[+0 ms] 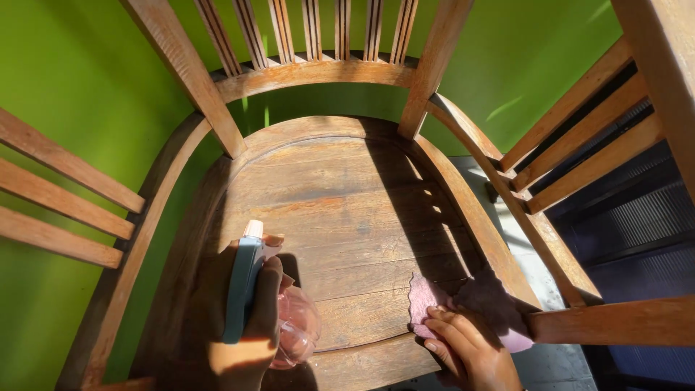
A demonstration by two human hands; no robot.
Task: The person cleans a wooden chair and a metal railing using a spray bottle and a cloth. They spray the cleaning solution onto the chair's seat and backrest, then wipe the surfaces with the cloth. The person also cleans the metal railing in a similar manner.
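Head view, one spray bottle (250, 289), one cloth (463, 308)

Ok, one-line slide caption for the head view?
Left hand holds a spray bottle over a wooden chair seat; right hand presses a pink cloth.

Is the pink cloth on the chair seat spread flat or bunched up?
Mostly spread flat. The cloth lies open on the seat's front right edge, with the right hand pressing its near side; shadow hides any folds.
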